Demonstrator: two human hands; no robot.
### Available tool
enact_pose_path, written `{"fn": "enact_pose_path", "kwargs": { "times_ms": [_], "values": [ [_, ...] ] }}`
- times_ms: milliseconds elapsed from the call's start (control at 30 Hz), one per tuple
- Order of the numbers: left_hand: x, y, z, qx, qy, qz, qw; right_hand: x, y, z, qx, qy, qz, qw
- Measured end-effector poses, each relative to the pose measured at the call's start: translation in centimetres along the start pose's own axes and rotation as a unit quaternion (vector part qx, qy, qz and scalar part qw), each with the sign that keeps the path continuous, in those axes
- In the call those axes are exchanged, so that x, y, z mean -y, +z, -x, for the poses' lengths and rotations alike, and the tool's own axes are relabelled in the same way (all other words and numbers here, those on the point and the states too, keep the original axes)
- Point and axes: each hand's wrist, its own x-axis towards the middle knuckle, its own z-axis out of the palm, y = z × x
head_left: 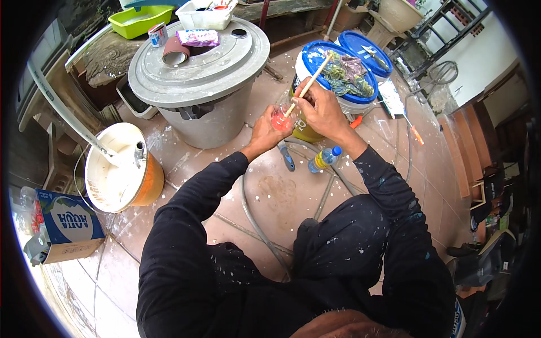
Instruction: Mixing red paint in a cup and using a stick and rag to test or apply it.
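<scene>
My left hand (266,128) is wrapped round a small clear cup (281,119) with red-pink paint in it. Above and to its right, my right hand (321,111) grips a long pale wooden stick (314,74) with closed fingers. The stick slants, its lower end down in the cup and its upper end pointing to the far right. Whether bristles sit at that lower end is hidden. A blue-lidded bucket (308,49) stands just beyond my right hand, with a crumpled, paint-stained cloth (346,76) on its lid. Below my right wrist, a small bottle with a blue cap (322,160) is on the tiles.
A large grey lidded bin (208,121) stands ahead, bearing a white tub (205,17), a purple packet (198,38) and a tape roll (176,54). On the left are an orange bucket (151,179) and a blue carton (70,219). A hose (252,217) and a scraper (288,158) lie on the floor.
</scene>
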Motion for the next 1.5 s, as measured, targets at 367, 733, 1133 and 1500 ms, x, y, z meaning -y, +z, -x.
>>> {"fn": "enact_pose_path", "kwargs": {
  "times_ms": [367,733,1133,1500],
  "values": [
    [0.6,0.5,-0.3,-0.020,-0.003,0.037,0.999,-0.4,-3.4,-0.9,-0.141,0.016,-0.071,0.987],
    [0.0,0.2,-0.5,-0.015,0.008,0.028,0.999,0.4,-1.9,-0.4,-0.061,-0.033,0.000,0.998],
    [-0.7,-0.1,0.1,0.004,-0.012,0.040,0.999,-0.7,-0.3,-0.1,-0.032,0.012,-0.015,0.999],
    [-0.6,0.4,0.0,0.023,-0.034,0.027,0.999,0.3,0.2,-0.2,-0.031,-0.006,-0.033,0.999]
  ]
}}
